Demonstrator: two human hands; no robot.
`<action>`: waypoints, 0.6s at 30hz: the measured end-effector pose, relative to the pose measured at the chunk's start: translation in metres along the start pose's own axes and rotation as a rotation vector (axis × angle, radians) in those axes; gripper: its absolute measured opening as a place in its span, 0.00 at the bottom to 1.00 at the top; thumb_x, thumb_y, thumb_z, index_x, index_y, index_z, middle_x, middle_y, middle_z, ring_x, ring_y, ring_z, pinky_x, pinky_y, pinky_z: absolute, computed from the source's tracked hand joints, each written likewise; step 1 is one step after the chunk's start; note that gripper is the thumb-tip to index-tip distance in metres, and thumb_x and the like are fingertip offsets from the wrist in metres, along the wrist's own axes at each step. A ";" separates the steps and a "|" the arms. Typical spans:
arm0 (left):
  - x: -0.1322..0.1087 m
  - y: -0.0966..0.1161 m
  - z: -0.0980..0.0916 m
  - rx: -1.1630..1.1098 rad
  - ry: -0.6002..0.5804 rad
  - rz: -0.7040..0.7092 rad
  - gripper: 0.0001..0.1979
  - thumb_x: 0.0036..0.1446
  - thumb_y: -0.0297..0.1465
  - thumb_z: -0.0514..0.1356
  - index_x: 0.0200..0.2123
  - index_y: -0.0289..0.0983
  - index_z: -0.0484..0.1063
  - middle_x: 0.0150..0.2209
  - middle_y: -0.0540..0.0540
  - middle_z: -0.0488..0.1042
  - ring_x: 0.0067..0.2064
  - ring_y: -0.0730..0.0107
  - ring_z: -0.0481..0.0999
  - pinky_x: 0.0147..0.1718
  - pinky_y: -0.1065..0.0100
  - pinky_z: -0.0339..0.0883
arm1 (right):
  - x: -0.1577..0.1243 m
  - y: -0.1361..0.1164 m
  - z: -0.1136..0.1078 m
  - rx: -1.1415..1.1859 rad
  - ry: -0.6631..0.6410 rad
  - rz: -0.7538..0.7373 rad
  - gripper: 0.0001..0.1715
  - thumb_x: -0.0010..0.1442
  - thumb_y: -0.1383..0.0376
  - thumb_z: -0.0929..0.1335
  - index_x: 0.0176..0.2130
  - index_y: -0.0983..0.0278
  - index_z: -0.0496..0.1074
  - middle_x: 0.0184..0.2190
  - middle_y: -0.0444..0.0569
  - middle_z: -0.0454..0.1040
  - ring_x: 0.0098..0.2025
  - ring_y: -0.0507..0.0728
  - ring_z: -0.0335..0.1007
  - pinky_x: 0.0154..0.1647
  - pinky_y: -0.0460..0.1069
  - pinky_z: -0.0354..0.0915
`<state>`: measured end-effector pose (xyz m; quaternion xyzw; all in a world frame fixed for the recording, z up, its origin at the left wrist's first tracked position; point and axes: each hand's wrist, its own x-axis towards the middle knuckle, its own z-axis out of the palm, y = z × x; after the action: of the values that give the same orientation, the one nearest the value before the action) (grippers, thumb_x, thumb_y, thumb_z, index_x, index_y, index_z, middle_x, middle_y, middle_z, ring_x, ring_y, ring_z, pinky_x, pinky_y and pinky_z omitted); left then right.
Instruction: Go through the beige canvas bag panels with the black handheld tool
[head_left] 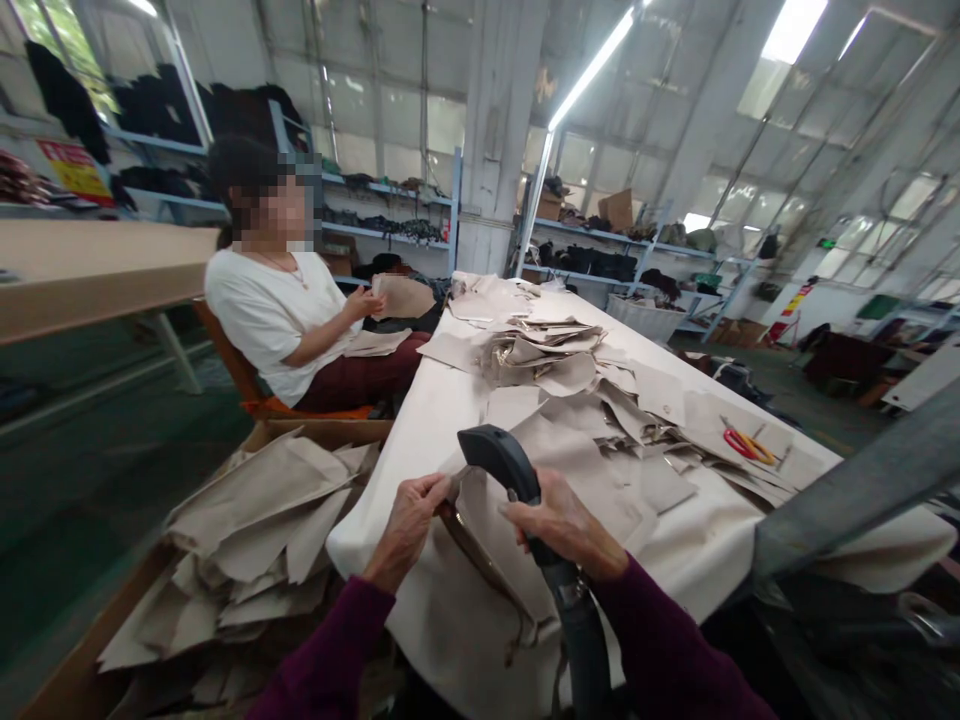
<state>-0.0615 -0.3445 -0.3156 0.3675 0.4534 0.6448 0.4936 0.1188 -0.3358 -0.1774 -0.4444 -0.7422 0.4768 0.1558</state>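
My left hand (409, 520) is closed, pinching the edge of a beige fabric piece (491, 535) near the front corner of the table. My right hand (562, 520) wraps round a dark curved vacuum wand (499, 455), whose flattened end points up and left. The wand's tube runs down towards my body. Its head lies just right of my left fingertips, over the fabric; I cannot tell whether the two touch. Behind both hands, beige fabric pieces (540, 350) lie in loose heaps on the white-covered table (705, 600).
A cardboard box (90, 655) full of beige pieces (270, 500) stands at the left. Beyond it a seated person (262, 310) holds a similar piece (405, 297). Red-and-yellow-handled scissors (746, 447) lie on the table's right. A grey metal beam (855, 500) crosses at right.
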 end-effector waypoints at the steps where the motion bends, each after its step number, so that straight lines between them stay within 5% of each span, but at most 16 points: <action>1: 0.000 -0.003 0.003 -0.029 0.038 -0.019 0.15 0.49 0.40 0.61 0.23 0.32 0.71 0.21 0.50 0.66 0.24 0.76 0.62 0.24 0.74 0.56 | -0.001 -0.001 -0.003 -0.009 0.007 0.000 0.09 0.53 0.62 0.65 0.29 0.66 0.61 0.19 0.42 0.67 0.19 0.49 0.63 0.19 0.43 0.63; 6: 0.005 -0.008 0.005 -0.125 0.153 -0.065 0.15 0.43 0.39 0.64 0.22 0.32 0.71 0.20 0.52 0.66 0.23 0.77 0.61 0.22 0.75 0.56 | -0.019 0.008 -0.008 -0.101 0.027 0.026 0.10 0.52 0.63 0.66 0.33 0.66 0.61 0.19 0.41 0.66 0.18 0.50 0.65 0.15 0.42 0.61; 12: -0.003 -0.010 0.005 -0.098 0.063 -0.117 0.14 0.44 0.39 0.65 0.28 0.33 0.74 0.24 0.50 0.71 0.27 0.74 0.66 0.26 0.75 0.59 | -0.011 0.032 0.010 -0.086 -0.016 0.011 0.11 0.48 0.65 0.66 0.32 0.66 0.62 0.20 0.43 0.67 0.19 0.52 0.67 0.12 0.41 0.59; 18: -0.001 -0.008 0.003 0.197 0.268 -0.147 0.15 0.37 0.40 0.65 0.27 0.35 0.74 0.26 0.49 0.75 0.32 0.64 0.71 0.31 0.68 0.65 | 0.004 0.042 -0.002 -0.010 0.075 -0.016 0.09 0.48 0.63 0.65 0.29 0.66 0.63 0.18 0.43 0.66 0.18 0.51 0.66 0.12 0.40 0.60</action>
<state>-0.0559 -0.3434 -0.3224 0.2908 0.6016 0.6026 0.4363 0.1397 -0.3253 -0.2131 -0.4568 -0.7418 0.4549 0.1849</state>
